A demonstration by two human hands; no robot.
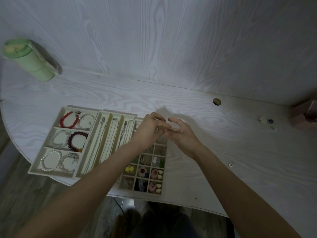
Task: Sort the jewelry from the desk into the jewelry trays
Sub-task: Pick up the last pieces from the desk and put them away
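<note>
Jewelry trays [67, 109] mostly filled; we see both hands [149, 129] [181, 134] meeting (grip unclear), loose pieces [265, 120] remaining far right.

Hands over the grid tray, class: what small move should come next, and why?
Probably lower whatever the hands are fiddling with into a cell of the grid tray just below. The piece itself is too small to see; loose pieces wait on the desk.

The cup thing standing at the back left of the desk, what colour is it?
The cup is pale green, seen in the head view.
</note>
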